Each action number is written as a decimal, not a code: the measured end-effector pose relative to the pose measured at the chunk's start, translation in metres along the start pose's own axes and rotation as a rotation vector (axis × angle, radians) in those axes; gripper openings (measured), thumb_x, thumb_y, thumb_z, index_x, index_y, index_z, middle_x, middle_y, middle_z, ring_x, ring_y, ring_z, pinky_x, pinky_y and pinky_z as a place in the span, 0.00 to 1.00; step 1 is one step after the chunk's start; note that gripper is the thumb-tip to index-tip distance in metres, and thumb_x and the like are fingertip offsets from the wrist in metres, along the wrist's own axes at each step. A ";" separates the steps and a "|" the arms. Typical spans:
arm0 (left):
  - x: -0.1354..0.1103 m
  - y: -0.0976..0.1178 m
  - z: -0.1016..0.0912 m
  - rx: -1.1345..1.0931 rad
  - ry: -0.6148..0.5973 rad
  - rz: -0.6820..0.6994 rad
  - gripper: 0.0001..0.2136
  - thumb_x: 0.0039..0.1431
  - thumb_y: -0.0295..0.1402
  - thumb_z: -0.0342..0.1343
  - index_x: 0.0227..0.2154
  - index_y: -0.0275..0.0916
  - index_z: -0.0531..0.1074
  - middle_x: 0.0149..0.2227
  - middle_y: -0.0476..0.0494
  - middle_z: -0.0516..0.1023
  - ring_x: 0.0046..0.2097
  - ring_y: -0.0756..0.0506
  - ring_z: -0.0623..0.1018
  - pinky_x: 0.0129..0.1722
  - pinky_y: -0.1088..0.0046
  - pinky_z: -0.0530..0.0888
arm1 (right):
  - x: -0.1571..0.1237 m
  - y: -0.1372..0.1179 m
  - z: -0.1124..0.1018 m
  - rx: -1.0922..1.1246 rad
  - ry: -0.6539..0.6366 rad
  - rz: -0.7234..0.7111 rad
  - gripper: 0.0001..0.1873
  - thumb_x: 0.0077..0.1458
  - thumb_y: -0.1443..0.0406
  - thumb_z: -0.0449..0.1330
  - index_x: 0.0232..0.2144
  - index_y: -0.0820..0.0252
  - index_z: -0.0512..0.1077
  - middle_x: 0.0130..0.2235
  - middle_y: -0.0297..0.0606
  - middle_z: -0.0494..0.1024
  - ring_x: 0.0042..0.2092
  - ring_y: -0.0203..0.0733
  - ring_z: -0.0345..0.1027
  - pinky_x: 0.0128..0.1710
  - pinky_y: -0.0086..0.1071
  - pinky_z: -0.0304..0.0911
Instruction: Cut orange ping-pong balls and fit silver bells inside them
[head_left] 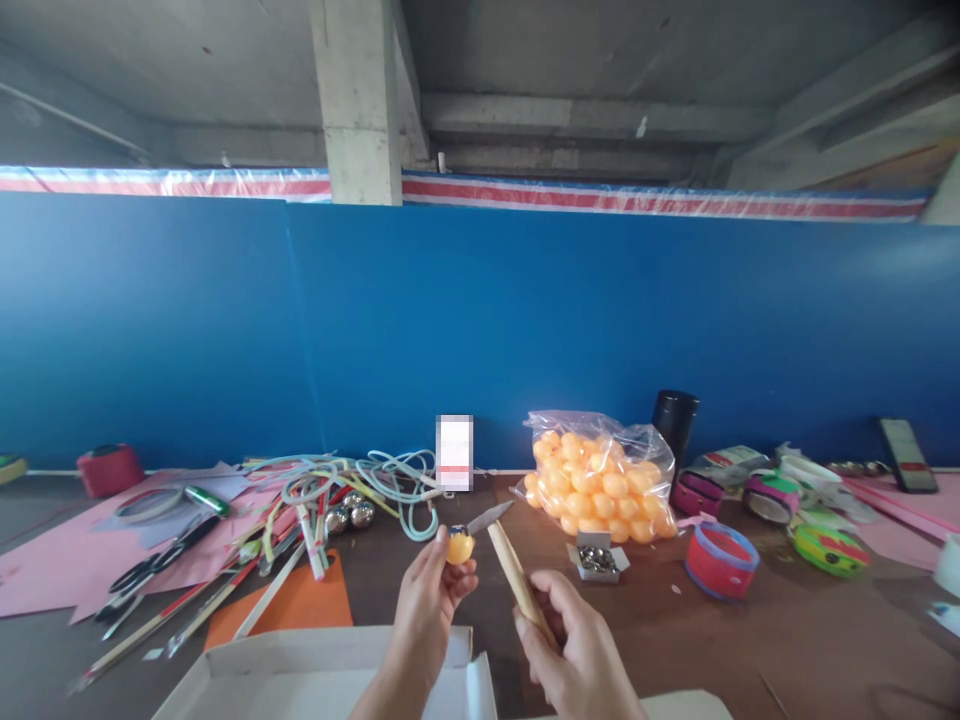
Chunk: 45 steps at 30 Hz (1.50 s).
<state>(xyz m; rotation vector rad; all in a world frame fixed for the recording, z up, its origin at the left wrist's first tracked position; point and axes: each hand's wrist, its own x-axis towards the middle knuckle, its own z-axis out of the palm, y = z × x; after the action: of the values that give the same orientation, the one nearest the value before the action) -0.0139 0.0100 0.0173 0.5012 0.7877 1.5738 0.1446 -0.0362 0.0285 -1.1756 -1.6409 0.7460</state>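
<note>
My left hand [433,580] is closed around a small knife [487,517]. Its rounded end by my fingers is orange-yellow with a dark part, and the pointed grey blade sticks out to the right. My right hand [564,640] grips a pale wooden stick [514,572], fingers wrapped round its lower part. The stick leans up and left, so its top end is close to the blade; whether they touch I cannot tell. Below both hands lies a white open cardboard box [300,645], cut off by the bottom edge.
A clear bag of orange balls [600,485] stands behind my right hand, with a small box of metal pieces [598,560] before it. A red-blue ring [721,560] lies right. Left are tubing [405,480], sticks, scissors [161,560] and pink paper [45,575]. A blue partition [480,320] rises behind.
</note>
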 end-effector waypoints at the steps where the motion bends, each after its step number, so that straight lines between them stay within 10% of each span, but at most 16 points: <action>1: 0.000 0.000 0.000 -0.003 -0.001 0.000 0.17 0.44 0.41 0.65 0.29 0.30 0.76 0.23 0.42 0.77 0.25 0.51 0.75 0.24 0.78 0.73 | 0.000 0.000 0.000 0.000 0.004 0.000 0.10 0.52 0.58 0.53 0.34 0.58 0.65 0.25 0.33 0.73 0.20 0.34 0.65 0.16 0.23 0.58; 45: -0.002 0.002 0.003 -0.075 -0.001 -0.028 0.12 0.55 0.35 0.57 0.32 0.28 0.74 0.29 0.37 0.78 0.26 0.52 0.75 0.24 0.78 0.74 | -0.001 -0.002 0.001 0.095 -0.057 0.100 0.10 0.53 0.58 0.53 0.34 0.58 0.63 0.25 0.30 0.70 0.18 0.31 0.63 0.11 0.20 0.54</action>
<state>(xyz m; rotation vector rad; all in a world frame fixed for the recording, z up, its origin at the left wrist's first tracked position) -0.0132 0.0083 0.0210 0.4347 0.7296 1.5714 0.1427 -0.0379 0.0298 -1.1849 -1.5844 0.9191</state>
